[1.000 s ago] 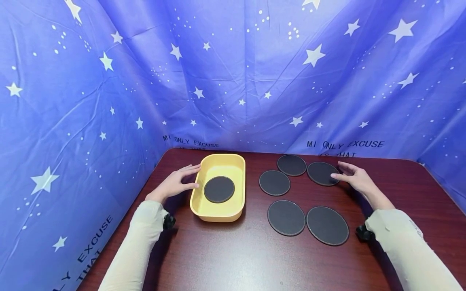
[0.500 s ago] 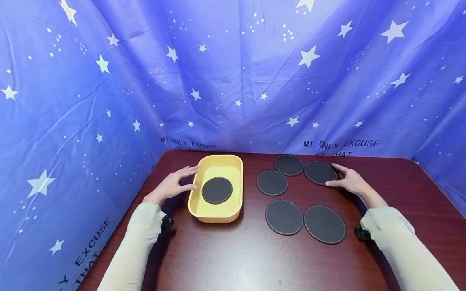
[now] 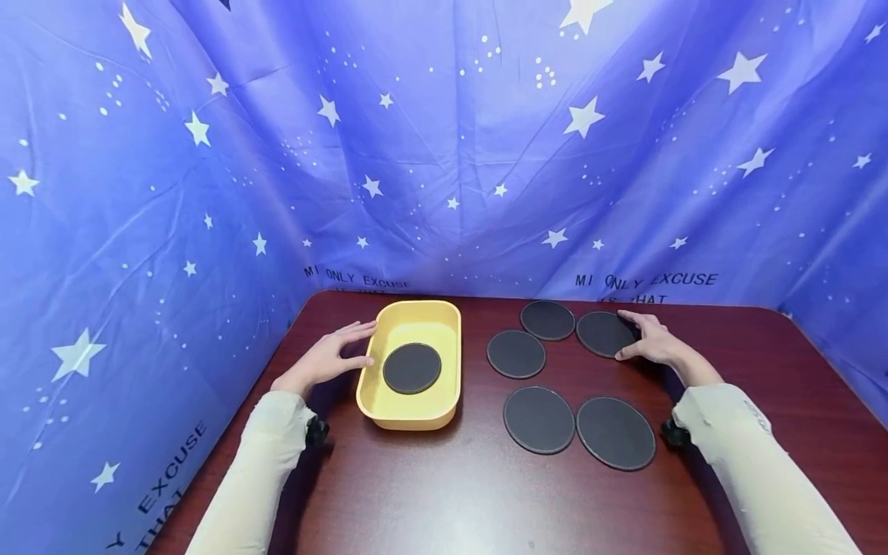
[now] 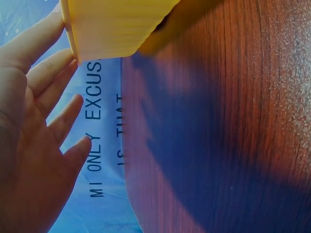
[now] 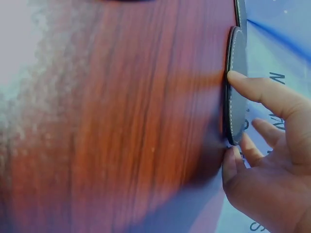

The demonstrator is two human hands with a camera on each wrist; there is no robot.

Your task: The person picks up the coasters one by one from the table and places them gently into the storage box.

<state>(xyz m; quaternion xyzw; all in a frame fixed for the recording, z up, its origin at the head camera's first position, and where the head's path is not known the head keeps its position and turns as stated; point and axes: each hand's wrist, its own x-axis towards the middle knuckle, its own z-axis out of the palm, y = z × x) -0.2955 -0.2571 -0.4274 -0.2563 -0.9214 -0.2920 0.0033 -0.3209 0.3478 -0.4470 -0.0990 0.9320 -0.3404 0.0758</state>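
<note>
A yellow rectangular container [image 3: 409,423] stands on the left part of the table, with one round black coaster [image 3: 412,368] lying flat inside. My left hand [image 3: 324,358] rests its extended fingertips and thumb against the container's left rim; in the left wrist view the fingers [image 4: 51,70] reach that rim almost straight. Farther right, my right hand [image 3: 657,343] holds the back right coaster [image 3: 602,334] by its right part, thumb at the near edge and a finger at the far edge. The right wrist view shows the stitched coaster [image 5: 236,90] almost edge-on, the thumb overlapping it.
Several more black coasters lie flat to the container's right: two behind [image 3: 548,320], [image 3: 516,354] and a touching pair in front, the left one [image 3: 539,420] and right one [image 3: 616,433]. A blue star-patterned curtain [image 3: 416,154] hangs along the table's [image 3: 430,501] back and sides.
My right hand has come farther left over the back right coaster, with fingers and thumb drawing in on its edges. My left hand stays at the container. The head view shifts slightly.
</note>
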